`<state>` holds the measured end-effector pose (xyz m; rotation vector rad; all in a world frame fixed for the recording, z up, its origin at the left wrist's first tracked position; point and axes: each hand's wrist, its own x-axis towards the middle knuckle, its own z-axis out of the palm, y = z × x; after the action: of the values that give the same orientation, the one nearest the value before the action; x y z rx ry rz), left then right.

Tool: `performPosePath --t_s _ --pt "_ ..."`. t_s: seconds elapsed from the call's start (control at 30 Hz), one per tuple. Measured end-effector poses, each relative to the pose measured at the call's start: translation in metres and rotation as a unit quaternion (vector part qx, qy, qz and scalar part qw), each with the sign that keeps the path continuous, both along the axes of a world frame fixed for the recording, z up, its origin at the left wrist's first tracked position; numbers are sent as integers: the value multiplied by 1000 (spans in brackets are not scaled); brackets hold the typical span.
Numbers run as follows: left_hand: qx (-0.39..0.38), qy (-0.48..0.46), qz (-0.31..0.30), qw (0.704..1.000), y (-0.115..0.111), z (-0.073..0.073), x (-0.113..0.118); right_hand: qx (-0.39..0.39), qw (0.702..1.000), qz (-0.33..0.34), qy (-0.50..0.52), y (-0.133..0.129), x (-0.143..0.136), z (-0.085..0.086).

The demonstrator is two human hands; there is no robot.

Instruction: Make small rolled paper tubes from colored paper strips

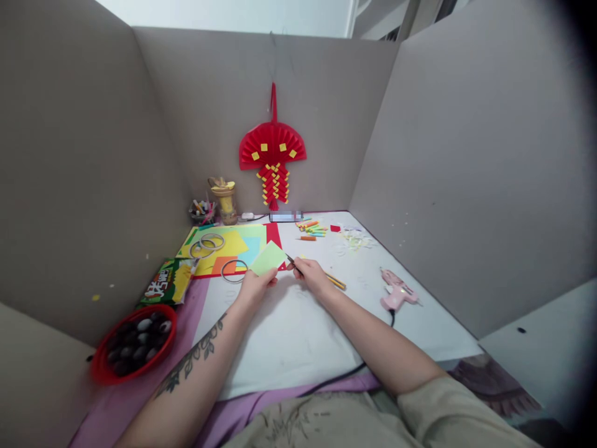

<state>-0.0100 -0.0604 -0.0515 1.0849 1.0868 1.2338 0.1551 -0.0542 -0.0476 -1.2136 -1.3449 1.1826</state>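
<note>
My left hand [260, 283] pinches the lower edge of a pale green sheet of paper [269, 258] above the white table cover. To its right, my right hand [306, 272] is closed on dark-bladed scissors [291, 261], whose tips point up and left at the sheet's right corner. The handles are mostly hidden by my fingers. A grey ring [222, 271] lies just left of my left hand, beside the stacked coloured papers [237, 241]. A yellow pencil [336, 282] is partly visible behind my right wrist.
A pink glue gun [398, 291] with a black cord lies at right. Small rolled papers [313, 229] and scraps [357, 239] are at the back. A red bowl [173, 323] of dark round items and a snack bag [170, 283] stand left. A red fan ornament [273, 146] hangs behind.
</note>
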Motion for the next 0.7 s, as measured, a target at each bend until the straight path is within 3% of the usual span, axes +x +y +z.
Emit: performPosePath --t_s 0.7 --pt "6 20 -7 1000 -2 2 1 26 999 -17 -14 -2 0 3"
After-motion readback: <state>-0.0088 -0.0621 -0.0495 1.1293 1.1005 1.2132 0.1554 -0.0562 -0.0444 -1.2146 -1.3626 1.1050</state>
